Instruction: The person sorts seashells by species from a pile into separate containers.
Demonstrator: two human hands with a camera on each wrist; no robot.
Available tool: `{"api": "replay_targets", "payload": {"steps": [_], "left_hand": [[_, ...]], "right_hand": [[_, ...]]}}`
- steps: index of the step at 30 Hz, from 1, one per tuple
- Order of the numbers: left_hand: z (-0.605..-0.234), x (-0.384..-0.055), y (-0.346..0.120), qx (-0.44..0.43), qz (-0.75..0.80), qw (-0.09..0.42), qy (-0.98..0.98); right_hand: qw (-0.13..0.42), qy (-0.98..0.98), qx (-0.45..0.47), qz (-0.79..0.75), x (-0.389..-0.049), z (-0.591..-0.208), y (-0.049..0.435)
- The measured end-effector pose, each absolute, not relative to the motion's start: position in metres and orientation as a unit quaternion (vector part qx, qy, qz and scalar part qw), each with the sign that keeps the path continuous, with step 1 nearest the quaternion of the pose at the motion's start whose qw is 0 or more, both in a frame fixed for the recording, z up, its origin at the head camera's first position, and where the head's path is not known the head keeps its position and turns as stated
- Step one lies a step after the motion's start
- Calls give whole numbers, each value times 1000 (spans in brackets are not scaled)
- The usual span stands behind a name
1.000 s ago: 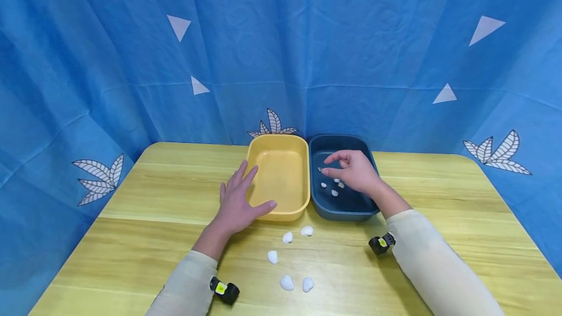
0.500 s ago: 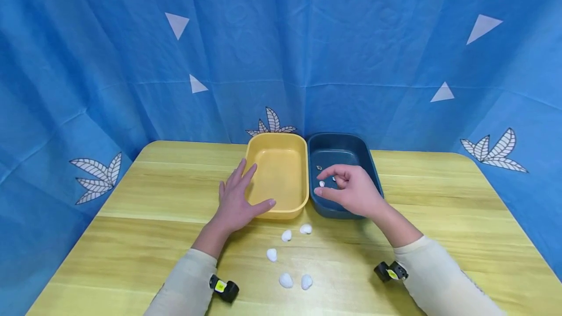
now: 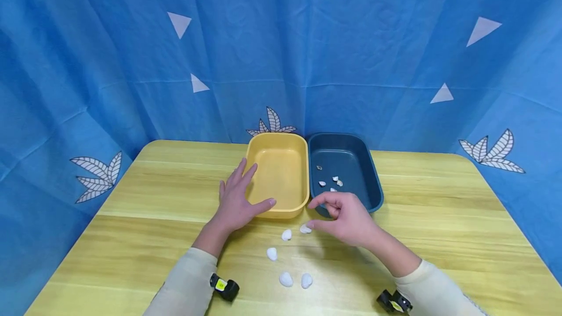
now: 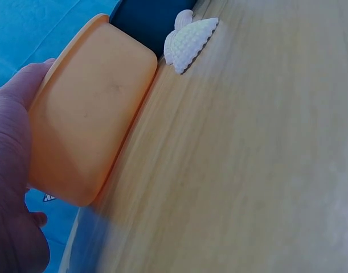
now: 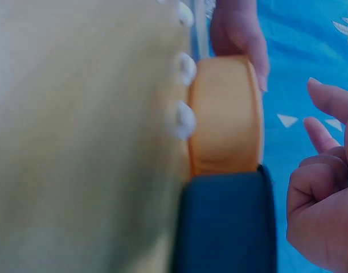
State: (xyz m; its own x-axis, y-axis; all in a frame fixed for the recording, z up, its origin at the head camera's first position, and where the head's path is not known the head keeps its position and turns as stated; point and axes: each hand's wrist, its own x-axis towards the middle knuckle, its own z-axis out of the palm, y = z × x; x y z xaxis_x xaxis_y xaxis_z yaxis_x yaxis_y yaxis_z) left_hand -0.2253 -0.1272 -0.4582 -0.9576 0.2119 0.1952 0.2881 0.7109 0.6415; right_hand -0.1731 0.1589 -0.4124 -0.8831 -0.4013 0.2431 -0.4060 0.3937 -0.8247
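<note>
My left hand (image 3: pixel 238 204) lies along the left side of a yellow bin (image 3: pixel 281 214), fingers spread and straight, its thumb by the near rim. In the left wrist view that hand touches the bin's end. My right hand (image 3: pixel 347 221) hovers over the near edge of a dark blue bin (image 3: pixel 366 172). Its thumb and forefinger stand apart with nothing between them, and the other fingers bend inward. By the right thumb tip lies a white scallop-like shell (image 3: pixel 305 228), partly covered in the head view. Several more white shells, such as this shell (image 3: pixel 286 279), lie on the wooden table.
Inside the blue bin lie several small shells (image 3: pixel 322 184). Both bins stand side by side near the back of the table (image 3: pixel 439 218). A blue curtain (image 3: pixel 351 52) with leaf and triangle prints hangs behind them.
My right hand has moved from over the middle of the blue bin toward me, down to its near edge by the white shells. The left hand has stayed at the yellow bin.
</note>
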Motion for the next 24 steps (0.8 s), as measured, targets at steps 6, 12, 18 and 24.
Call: {"api": "replay_targets", "payload": {"steps": [6,12,18,24], "left_hand": [[-457,-226,-126,-132,-350,46,-926],[-455,-225,-126,-133,-344,49,-928],[-457,-225,-126,-134,-347,51,-927],[-458,-225,-126,-133,-346,51,-928]], "right_hand": [[-21,-841,229,491,-164,-427,156],[-62,-855,220,465,-163,-437,154],[-89,-871,211,434,-163,-449,153],[-86,-887,216,398,-163,-455,152]]}}
